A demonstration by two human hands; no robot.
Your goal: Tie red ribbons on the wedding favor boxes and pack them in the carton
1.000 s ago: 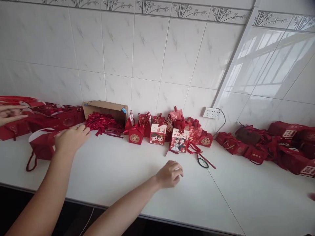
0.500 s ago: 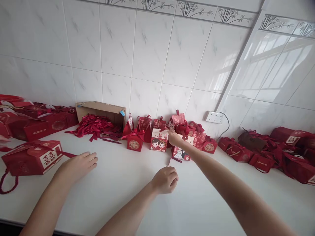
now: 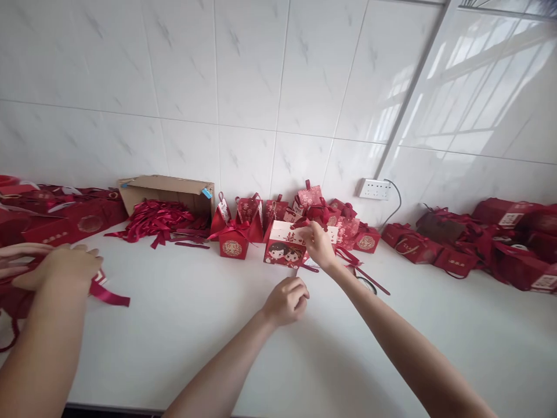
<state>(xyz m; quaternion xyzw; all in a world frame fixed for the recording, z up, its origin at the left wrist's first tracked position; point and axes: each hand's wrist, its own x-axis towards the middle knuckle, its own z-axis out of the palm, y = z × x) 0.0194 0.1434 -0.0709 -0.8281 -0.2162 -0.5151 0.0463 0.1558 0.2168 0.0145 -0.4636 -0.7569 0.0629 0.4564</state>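
Observation:
My right hand [image 3: 317,242] grips the top edge of a red-and-white gift box [image 3: 282,253] printed with a cartoon couple. Part of the box's right side is hidden behind the hand. My left hand [image 3: 286,302] is curled into a loose fist just in front of the box, near the white tabletop, and nothing shows in it. Behind the gift box is a cluster of small red boxes with ribbon loops. One red box with a bow and a gold round emblem [image 3: 232,242] stands to its left.
On the left, another person's hands [image 3: 63,267] are over a red box with a ribbon [image 3: 111,295]. A cardboard box [image 3: 167,184] with red ribbons spilling out stands against the tiled wall. More red boxes [image 3: 502,244] are piled on the right, near a power strip [image 3: 375,189].
My right hand has drawn the couple-printed box slightly nearer. My left fist has barely moved. The other person's hand has moved left onto the red box there. The camera view has tilted down.

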